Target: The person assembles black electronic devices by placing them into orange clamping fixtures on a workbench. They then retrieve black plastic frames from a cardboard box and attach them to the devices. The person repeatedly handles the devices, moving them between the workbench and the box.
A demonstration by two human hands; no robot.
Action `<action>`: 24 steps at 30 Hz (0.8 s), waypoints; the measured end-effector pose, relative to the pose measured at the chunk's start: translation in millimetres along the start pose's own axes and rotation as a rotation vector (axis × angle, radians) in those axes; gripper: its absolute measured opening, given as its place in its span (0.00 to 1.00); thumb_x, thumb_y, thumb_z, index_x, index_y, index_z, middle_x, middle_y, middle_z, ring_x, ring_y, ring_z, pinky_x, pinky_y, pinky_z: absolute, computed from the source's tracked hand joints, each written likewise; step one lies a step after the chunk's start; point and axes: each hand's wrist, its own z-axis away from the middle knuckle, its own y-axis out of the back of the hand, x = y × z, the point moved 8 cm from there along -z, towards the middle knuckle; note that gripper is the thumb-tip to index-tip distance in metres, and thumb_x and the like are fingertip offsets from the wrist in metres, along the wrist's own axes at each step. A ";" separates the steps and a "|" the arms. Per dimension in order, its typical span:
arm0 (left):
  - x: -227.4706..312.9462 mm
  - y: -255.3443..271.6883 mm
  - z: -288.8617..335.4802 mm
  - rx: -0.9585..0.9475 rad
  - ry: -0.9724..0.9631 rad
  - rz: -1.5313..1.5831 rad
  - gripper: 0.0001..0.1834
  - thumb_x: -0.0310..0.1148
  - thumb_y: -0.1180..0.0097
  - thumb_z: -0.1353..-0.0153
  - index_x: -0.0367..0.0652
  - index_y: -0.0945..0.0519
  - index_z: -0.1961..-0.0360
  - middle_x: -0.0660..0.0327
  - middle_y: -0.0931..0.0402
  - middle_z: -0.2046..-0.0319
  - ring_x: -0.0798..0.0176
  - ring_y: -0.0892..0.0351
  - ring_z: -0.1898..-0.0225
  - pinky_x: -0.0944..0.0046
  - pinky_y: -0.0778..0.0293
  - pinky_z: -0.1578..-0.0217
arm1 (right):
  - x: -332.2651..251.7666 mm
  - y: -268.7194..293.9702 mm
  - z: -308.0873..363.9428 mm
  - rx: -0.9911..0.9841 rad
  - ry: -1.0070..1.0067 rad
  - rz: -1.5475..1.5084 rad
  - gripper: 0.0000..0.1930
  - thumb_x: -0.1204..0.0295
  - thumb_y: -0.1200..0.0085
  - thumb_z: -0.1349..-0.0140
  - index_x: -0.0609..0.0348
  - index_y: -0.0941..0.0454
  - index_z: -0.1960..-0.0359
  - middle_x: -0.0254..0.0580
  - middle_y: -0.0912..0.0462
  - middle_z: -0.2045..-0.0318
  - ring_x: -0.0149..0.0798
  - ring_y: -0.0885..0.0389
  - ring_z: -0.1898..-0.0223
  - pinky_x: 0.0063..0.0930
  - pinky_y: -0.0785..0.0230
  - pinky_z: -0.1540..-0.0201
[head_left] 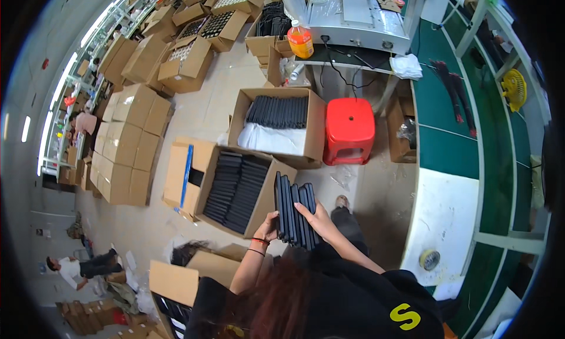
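Between my hands is a stack of several flat black rectangular cases (pixel 293 214), standing on edge side by side. My left hand (pixel 269 227), with dark and red bands at its wrist, grips the stack's left side. From the right, my right hand (pixel 318 219) presses its fingers and thumb against the cases. Just left of the stack an open carton (pixel 266 212) holds two rows of similar black cases (pixel 235 189). Beyond it, another carton (pixel 316 127) contains a row of black pieces (pixel 276 112) and white sheeting (pixel 273 139). What the cases are exactly I cannot tell.
A red stool (pixel 350 127) stands ahead, near a metal machine (pixel 359 21) with an orange bottle (pixel 300 42) beside it. A green and white workbench (pixel 444 221) with a tape roll (pixel 429 259) runs along the right. Stacked cartons (pixel 129 145) and a person (pixel 88 265) are at left.
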 end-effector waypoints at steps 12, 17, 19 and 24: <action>187.1 205.7 -273.7 0.160 0.232 -0.145 0.30 0.47 0.38 0.50 0.37 0.25 0.51 0.56 0.22 0.57 0.57 0.22 0.56 0.54 0.24 0.52 | 116.9 -8.6 -326.4 0.148 -0.008 -0.115 0.24 0.64 0.39 0.44 0.65 0.32 0.50 0.45 0.24 0.57 0.37 0.26 0.55 0.30 0.36 0.48; 194.4 231.5 -403.5 -0.003 0.412 -0.305 0.38 0.46 0.36 0.53 0.36 0.33 0.43 0.53 0.25 0.52 0.55 0.23 0.52 0.52 0.26 0.49 | 212.4 26.6 -407.8 0.328 -0.145 -0.168 0.26 0.64 0.39 0.44 0.66 0.33 0.49 0.46 0.25 0.56 0.37 0.27 0.53 0.30 0.37 0.47; 192.5 237.2 -430.3 -0.107 0.520 -0.277 0.41 0.45 0.37 0.53 0.35 0.36 0.41 0.52 0.26 0.50 0.54 0.24 0.51 0.52 0.27 0.49 | 233.5 28.0 -427.3 0.387 -0.150 -0.195 0.26 0.64 0.38 0.44 0.66 0.33 0.48 0.46 0.26 0.55 0.37 0.27 0.53 0.30 0.37 0.47; 164.1 269.8 -461.4 -0.241 0.739 -0.162 0.37 0.37 0.40 0.50 0.32 0.37 0.40 0.49 0.30 0.45 0.52 0.28 0.45 0.52 0.36 0.41 | 268.7 35.6 -438.1 0.477 -0.171 -0.088 0.28 0.67 0.37 0.46 0.66 0.34 0.47 0.46 0.27 0.53 0.36 0.27 0.52 0.30 0.36 0.46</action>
